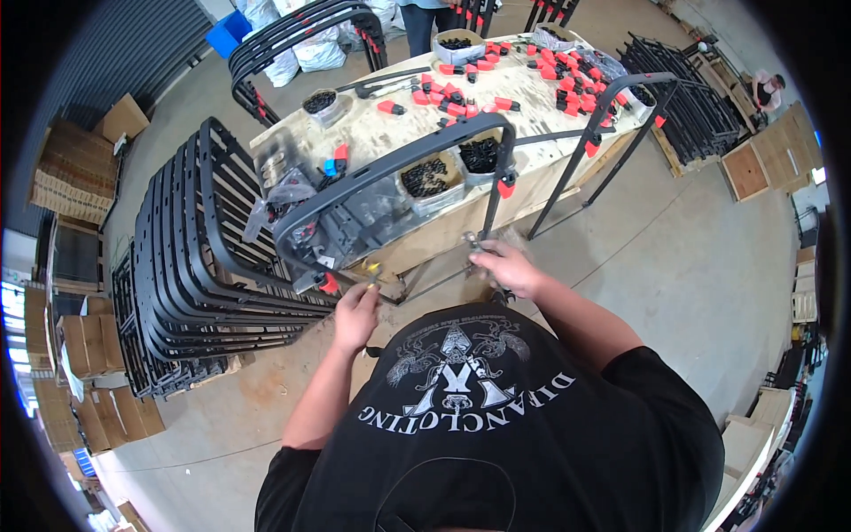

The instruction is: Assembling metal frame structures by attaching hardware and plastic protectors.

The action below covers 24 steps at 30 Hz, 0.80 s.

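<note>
Presently my right fingers (489, 258) are curled closed around a small silvery metal tool (472, 239), and my left fingers (364, 293) appear pinched on a yellow-ended piece (373, 267), too blurred to identify. Both hands are low in front of me, on the near side of an arched black frame (394, 157), which stands upright between me and the tabletop (359, 120), a red fitting (329, 283) near its lower left side. Risks, as I judge them: the yellow-ended piece, small and barely gripped, could slip from the pinch and be lost on the concrete floor (213, 426); the tool, if it skids, could scuff the black finish or catch my knuckles; a stray push could tip the frame, and its top bar might then hit the near box of dark parts (425, 180) and spill it. Cannot tell whether frame and box touch. Surface: pale, stained wood, strewn with red-and-black caps (570, 80) toward the far right; clear plastic bags (292, 191) crowd the left end. Room: workshop or warehouse; nested frames (214, 191) to my left, cartons (93, 341) beyond them, white sacks (319, 51) past the table, one person (425, 27) across from me.
</note>
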### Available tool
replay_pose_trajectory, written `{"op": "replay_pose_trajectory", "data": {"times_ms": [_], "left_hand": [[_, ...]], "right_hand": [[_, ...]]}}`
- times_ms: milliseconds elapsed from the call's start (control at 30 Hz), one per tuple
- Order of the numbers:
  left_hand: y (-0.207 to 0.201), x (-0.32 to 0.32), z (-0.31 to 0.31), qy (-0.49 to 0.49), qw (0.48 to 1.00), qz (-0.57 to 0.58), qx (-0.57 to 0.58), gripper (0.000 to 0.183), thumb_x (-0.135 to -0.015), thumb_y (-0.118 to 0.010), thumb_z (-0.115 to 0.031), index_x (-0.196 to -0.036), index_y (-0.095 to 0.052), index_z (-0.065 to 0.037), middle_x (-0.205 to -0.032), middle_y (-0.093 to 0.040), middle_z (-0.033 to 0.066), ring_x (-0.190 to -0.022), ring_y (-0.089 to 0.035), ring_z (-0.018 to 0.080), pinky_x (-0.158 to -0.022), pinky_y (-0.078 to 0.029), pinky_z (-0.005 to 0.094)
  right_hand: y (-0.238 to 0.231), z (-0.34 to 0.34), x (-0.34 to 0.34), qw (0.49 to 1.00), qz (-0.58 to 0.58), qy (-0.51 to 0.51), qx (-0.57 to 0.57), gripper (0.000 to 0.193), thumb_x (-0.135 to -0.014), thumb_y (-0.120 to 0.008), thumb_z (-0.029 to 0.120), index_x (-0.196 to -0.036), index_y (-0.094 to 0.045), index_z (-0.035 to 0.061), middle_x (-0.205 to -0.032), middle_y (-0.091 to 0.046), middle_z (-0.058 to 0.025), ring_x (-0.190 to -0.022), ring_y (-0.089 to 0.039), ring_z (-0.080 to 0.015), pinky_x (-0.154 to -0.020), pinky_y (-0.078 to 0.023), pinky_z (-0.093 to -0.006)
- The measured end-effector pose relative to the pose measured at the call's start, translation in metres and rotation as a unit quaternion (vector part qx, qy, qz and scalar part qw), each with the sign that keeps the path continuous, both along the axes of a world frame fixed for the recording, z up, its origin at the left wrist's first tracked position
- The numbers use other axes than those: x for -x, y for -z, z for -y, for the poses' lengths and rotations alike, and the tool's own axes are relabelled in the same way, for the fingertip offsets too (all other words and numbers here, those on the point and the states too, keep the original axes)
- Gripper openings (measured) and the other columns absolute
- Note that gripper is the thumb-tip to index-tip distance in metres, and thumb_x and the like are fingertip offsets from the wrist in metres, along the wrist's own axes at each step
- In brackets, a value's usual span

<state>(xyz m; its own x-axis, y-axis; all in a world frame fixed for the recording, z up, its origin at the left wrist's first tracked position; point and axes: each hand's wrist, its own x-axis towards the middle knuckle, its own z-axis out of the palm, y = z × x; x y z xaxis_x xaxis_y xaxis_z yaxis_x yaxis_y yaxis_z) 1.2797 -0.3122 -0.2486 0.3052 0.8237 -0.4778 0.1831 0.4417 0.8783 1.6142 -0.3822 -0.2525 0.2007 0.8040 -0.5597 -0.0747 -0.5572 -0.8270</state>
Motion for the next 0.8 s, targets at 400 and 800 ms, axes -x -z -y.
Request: {"op": "replay_pose_trajectory", "data": {"times_ms": [400, 800], "left_hand": [[-0.027, -0.314, -0.009, 0.095, 0.973, -0.082, -0.192, 0.029, -0.103, -0.057, -0.024, -0.112, -0.064, 0.003, -0.083, -0.072, 0.0142, -0.076, -0.07, 0.017, -0.069, -0.054, 0.0349], [0.014, -0.363, -0.032, -0.003, 0.99, -0.118, -0.076, 0.024, -0.104, -0.053, -0.019, -0.103, -0.062, 0.003, -0.087, -0.072, 0.0133, -0.071, -0.069, 0.0181, -0.07, -0.055, 0.0345]], "right_hand": [[-0.017, -0.051, -0.138, 0.968, -0.21, 0.106, -0.089, 0.035, -0.103, -0.05, 0.035, -0.103, -0.066, 0.0043, -0.076, -0.062, -0.0032, -0.06, -0.056, -0.0127, -0.051, -0.045, -0.0293], [-0.006, -0.058, -0.215, 0.997, 0.011, -0.063, -0.043, 0.032, -0.096, -0.051, 0.024, -0.102, -0.072, 0.0007, -0.095, -0.071, -0.0168, -0.087, -0.068, -0.0248, -0.081, -0.052, -0.0375]]}}
